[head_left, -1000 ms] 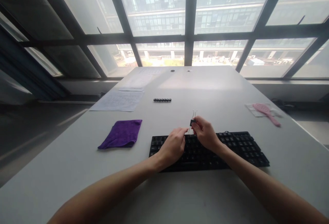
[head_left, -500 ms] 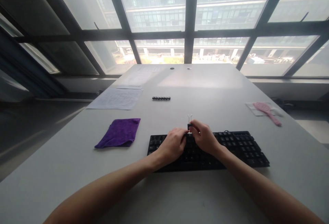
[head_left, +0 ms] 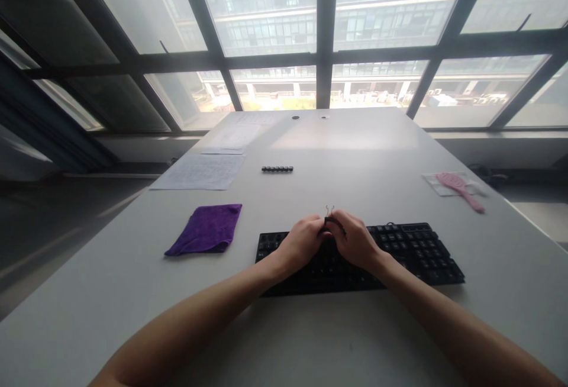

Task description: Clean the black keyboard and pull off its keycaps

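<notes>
Grip of the right hand (head_left: 355,238) clamped on a black wire-pronged tool (head_left: 328,219) above the black keyboard (head_left: 410,251); left hand (head_left: 304,240) close against it, own closure cannot be determined. Purple cloth (head_left: 206,229) lies leftward on the worktop (head_left: 355,339).

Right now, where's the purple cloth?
Head view, left side: the purple cloth lies on the desk, left of the keyboard and nearer than the papers.

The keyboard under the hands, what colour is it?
The keyboard is black; the head view shows it best.
</notes>
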Demonstrator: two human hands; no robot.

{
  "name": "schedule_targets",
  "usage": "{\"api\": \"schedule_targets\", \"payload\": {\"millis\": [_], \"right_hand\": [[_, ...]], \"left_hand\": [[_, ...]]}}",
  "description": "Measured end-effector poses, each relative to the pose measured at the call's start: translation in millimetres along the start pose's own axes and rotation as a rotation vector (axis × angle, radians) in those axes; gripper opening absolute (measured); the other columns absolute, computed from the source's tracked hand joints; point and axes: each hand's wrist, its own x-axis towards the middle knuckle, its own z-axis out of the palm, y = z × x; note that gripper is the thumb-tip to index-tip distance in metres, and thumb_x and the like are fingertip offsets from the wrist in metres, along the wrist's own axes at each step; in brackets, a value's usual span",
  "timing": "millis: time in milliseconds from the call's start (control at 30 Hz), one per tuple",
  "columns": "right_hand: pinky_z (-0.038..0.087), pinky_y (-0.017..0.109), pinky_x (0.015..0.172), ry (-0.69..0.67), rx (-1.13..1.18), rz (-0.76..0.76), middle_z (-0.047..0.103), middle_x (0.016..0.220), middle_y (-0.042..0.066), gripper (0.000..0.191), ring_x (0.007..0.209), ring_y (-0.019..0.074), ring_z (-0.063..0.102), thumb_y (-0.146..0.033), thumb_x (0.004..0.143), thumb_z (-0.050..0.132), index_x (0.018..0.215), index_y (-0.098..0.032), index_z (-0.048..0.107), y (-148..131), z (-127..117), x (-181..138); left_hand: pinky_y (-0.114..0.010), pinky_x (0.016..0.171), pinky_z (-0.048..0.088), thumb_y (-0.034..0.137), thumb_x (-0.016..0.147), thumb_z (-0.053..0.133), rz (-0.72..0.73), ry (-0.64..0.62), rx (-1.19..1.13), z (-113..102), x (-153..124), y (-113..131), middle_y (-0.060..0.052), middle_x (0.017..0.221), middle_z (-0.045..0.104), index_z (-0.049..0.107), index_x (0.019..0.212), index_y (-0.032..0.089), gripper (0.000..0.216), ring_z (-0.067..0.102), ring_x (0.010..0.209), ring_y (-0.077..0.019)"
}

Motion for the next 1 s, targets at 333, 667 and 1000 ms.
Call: {"api": "schedule_targets", "payload": {"millis": [333, 667, 1000], "right_hand": [[0.037, 0.025, 0.062, 0.044, 0.011, -0.052, 0.053, 0.072, -0.001, 0.019, 0.063, 0.0132, 0.046, -0.020, 0.099, 0.044, 0.081, -0.022, 0.048, 2, -1, -3], [0.044, 0.028, 0.066, 0.148, 0.001, 0.050, 0.060, 0.075, 0.000, 0.012, 0.066, 0.0156, 0.054, -0.024, 0.099, 0.045, 0.087, -0.023, 0.048, 3, 1, -2], [0.044, 0.027, 0.065, 0.143, -0.008, 0.098, 0.064, 0.077, 0.000, 0.008, 0.066, 0.0161, 0.060, -0.027, 0.101, 0.043, 0.095, -0.024, 0.047, 4, 3, -2]], "left_hand": [[-0.027, 0.071, 0.048, 0.020, 0.100, 0.052, 0.089, 0.072, 0.104, 6, -5, 1, -0.004, 0.085, 0.063, 0.061, 0.087, 0.015, 0.017, 0.059, 0.076, -0.0167], [-0.029, 0.078, 0.050, 0.020, 0.098, 0.056, 0.135, 0.179, 0.049, 4, -9, 1, -0.004, 0.094, 0.067, 0.063, 0.101, 0.019, 0.007, 0.063, 0.085, -0.0182], [-0.031, 0.088, 0.052, 0.020, 0.097, 0.060, 0.192, 0.300, 0.014, 5, -12, 3, -0.005, 0.104, 0.069, 0.060, 0.113, 0.019, 0.017, 0.064, 0.097, -0.0186]]}}
